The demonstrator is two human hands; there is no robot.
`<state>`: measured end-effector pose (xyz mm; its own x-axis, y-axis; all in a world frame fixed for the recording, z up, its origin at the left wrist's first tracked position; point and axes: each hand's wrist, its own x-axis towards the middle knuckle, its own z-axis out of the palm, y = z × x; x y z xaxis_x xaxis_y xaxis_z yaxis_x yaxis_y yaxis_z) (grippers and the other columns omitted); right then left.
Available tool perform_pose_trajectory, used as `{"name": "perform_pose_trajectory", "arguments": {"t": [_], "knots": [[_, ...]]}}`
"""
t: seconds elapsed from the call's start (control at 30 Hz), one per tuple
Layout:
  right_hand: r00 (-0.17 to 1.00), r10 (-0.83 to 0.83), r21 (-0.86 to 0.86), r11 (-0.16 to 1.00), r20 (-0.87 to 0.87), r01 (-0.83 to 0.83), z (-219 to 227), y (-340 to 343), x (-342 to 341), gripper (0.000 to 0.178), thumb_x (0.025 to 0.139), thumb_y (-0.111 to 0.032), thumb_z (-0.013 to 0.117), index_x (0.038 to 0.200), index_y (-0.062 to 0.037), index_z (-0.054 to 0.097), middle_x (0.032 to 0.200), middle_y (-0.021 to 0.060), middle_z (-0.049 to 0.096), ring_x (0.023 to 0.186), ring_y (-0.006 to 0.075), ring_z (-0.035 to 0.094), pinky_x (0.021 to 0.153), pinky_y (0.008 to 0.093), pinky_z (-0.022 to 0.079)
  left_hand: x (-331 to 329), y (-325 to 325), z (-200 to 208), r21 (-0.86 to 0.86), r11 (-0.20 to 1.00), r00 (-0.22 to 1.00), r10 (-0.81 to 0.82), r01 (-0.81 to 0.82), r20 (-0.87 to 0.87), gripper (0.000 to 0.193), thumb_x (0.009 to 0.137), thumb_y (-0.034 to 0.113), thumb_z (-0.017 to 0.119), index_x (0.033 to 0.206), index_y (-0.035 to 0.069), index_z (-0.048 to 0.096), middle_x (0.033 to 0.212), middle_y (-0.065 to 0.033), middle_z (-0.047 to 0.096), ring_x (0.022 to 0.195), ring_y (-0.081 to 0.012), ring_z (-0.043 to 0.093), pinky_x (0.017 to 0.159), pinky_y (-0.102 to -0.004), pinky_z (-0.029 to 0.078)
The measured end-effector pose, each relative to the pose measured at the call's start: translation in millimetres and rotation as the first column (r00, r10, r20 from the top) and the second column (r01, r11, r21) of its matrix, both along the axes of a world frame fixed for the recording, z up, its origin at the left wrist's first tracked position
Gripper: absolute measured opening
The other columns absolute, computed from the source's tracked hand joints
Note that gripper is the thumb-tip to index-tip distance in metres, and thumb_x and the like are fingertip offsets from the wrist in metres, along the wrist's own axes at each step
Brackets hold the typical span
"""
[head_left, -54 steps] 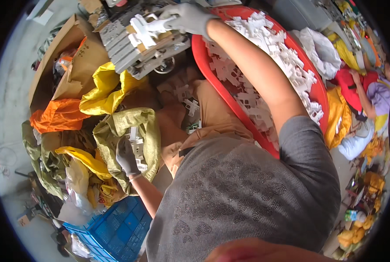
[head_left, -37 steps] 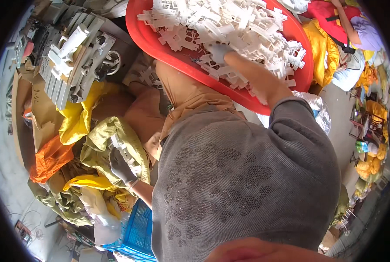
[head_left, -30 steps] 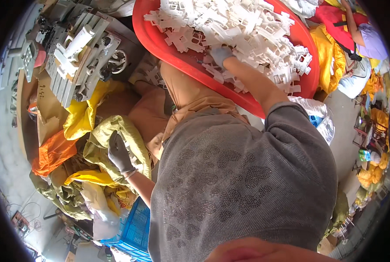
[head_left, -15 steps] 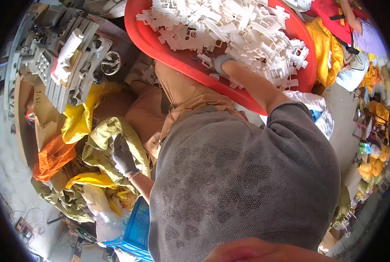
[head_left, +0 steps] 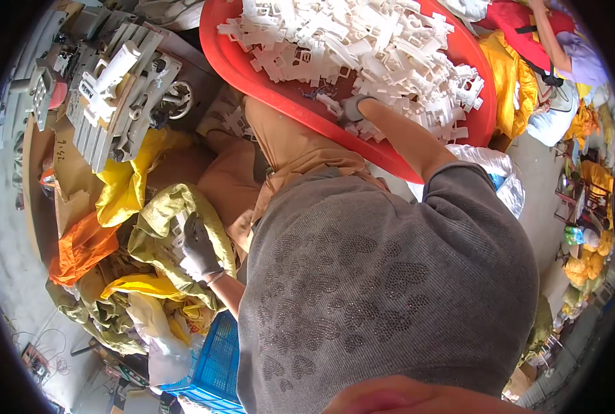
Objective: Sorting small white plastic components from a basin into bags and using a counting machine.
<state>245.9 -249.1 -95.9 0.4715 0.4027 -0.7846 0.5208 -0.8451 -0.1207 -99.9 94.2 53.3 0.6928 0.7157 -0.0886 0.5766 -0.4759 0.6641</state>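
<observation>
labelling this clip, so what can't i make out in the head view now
- Right hand: head view; fingertips and any grip hidden behind the hand itself.
- Green sack: head view; its bottom hidden by folds and the left hand.
- Red tub: head view; far rim cut off by the top edge.
</observation>
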Motion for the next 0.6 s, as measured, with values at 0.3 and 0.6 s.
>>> {"name": "perform_pose_trajectory", "arguments": {"t": [0.3,0.6], "knots": [[0.937,-0.312,0.24,0.932,0.156,0.27,86,-9,-24,0.045,0.078,-0.042,0.056,0.111,-0.0103,0.059,0.11,0.0177,0.063,0.099,0.0346,0.061,0.085,0.0421,0.047,4,1,1,0.102,0.994,0.999,-0.043,0.044,-0.013,0.028,0.091,0.015,0.049,0.109,-0.002,0.063,0.105,-0.0132,0.067,0.093,-0.0239,0.064,0.084,-0.0329,0.05],[0.455,-0.769,0.662,0.057,-0.448,0.747,35,-46,-14,0.04,0.09,-0.036,0.054,0.118,-0.0065,0.055,0.106,0.014,0.063,0.101,0.0234,0.059,0.087,0.0348,0.045,22,2,-11,0.151,0.975,0.986,-0.16,0.164,-0.037,0.026,0.091,0.015,0.053,0.106,-0.004,0.064,0.103,-0.0147,0.067,0.091,-0.0242,0.064,0.083,-0.0329,0.05]]}}
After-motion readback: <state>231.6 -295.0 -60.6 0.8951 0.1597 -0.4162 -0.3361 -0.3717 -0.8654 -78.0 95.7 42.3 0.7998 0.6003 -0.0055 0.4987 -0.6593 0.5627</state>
